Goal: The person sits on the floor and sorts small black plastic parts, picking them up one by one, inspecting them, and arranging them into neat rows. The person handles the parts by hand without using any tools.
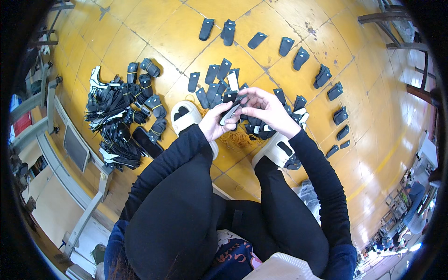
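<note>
Between my feet, my left hand [213, 123] is closed on a few small dark flat pieces [228, 113] with a pale grey side, gripped between thumb and fingers. My right hand [268, 111] meets it from the right, its thumb and fingers pinching the same pieces at their upper end. Just beyond and below the hands lie more black flat pieces [215, 93], some showing a white side. A tangle of yellow rubber bands [239, 140] rests on the floor beneath them, partly covered by my hands.
Banded black bundles [156, 106] and a large heap of black strips [109, 105] lie at the left. Small black stacks [322, 76] curve across the yellow tiled floor [163, 28]. A metal frame [88, 219] stands left, clear plastic [308, 196] lies beside my right leg.
</note>
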Demonstrator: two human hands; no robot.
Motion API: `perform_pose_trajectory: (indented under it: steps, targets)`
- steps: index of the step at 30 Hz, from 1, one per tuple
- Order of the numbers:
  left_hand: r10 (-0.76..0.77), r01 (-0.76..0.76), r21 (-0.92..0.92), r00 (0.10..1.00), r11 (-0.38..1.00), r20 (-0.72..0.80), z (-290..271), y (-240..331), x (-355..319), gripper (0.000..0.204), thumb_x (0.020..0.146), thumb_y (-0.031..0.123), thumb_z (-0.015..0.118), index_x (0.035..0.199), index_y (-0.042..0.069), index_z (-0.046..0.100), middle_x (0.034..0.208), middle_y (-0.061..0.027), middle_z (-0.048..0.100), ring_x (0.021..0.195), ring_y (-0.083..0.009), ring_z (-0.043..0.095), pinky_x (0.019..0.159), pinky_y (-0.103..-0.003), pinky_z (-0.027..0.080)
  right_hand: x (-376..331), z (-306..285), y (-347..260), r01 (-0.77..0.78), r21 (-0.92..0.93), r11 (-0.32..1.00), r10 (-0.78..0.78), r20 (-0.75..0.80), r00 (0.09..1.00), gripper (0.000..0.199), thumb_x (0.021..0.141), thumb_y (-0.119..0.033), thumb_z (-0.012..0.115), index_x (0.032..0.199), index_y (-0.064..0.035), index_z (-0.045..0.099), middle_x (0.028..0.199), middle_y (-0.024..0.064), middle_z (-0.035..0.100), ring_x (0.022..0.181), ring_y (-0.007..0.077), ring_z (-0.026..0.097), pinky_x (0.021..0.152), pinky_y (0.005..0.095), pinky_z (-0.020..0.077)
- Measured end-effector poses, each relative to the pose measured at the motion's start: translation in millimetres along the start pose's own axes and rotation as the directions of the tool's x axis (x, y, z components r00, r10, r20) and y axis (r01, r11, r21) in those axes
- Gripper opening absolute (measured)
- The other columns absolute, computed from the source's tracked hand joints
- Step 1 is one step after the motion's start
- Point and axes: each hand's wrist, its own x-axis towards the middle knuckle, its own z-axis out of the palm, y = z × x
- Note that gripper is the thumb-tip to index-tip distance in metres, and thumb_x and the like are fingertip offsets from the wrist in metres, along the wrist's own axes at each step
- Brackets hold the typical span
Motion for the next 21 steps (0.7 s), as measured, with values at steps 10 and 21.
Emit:
perform_pose_trajectory:
  steps: [10, 21]
  targets:
    - [-0.056, 0.065, -0.059, 0.988, 0.996, 0.145, -8.6, 0.3, -7.5, 0.031, 0.094, 0.027, 0.050, 0.116, 0.006, 0.050, 0.093, -0.0076, 0.057, 0.058, -0.0067, 0.042, 0.046, -0.019, 0.032, -17.9, 13.4, 2.9, 0.479, -0.541, 0.691, -0.551, 0.035, 0.834, 0.015, 0.069, 0.000, 0.068, 0.079, -0.0037, 0.057, 0.097, 0.0085, 0.063, 0.096, 0.0264, 0.060, 0.082, 0.0359, 0.0474]
    - [0.024, 0.015, 0.188, 0.978, 0.982, -0.206, 5.6, -4.4, -10.1, 0.023, 0.094, 0.035, 0.054, 0.101, 0.013, 0.057, 0.079, 0.0022, 0.058, 0.062, -0.0051, 0.055, 0.047, -0.019, 0.041, -29.9, 19.5, 2.2, 0.475, -0.645, 0.598, -0.457, 0.213, 0.864, 0.028, 0.072, -0.009, 0.067, 0.099, -0.0075, 0.061, 0.123, 0.0089, 0.055, 0.120, 0.0256, 0.047, 0.099, 0.0425, 0.0365]
